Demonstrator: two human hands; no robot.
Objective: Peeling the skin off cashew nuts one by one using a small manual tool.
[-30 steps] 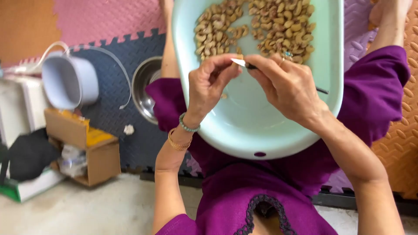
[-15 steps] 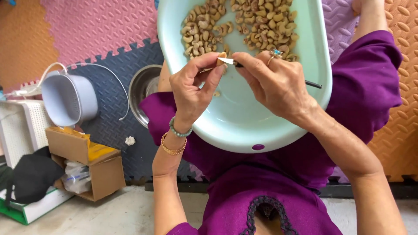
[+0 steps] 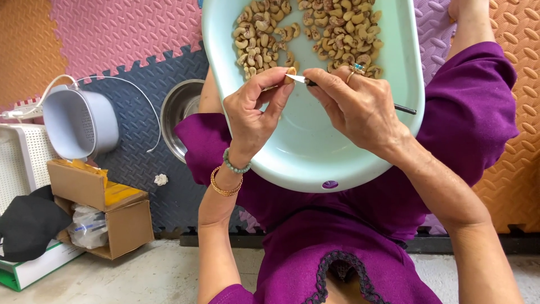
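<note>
A single pale cashew nut [image 3: 289,76] is pinched between the thumb and fingertips of the left hand [image 3: 253,115], just above the inside of the wide, pale green plastic basin [image 3: 315,152]. The right hand [image 3: 357,107] is closed around a small knife with a thin dark handle [image 3: 406,108], and the short bright blade touches the nut. This hand wears a ring with a blue stone [image 3: 356,68]. The left wrist carries a green bead bracelet [image 3: 233,165] and a gold bangle [image 3: 223,188].

The basin rests on the lap of the person, on the purple garment [image 3: 349,242]. In its far part lies a heap of cashew nuts [image 3: 306,34], some pale and some with brown skin.

To the left of the lap, a round steel bowl [image 3: 179,115] stands on the dark blue foam floor mat [image 3: 143,141], partly hidden by the purple sleeve. Further left there is a grey plastic colander with a wire handle [image 3: 76,121], an open brown cardboard box [image 3: 104,211] and a black cloth [image 3: 28,222].
</note>
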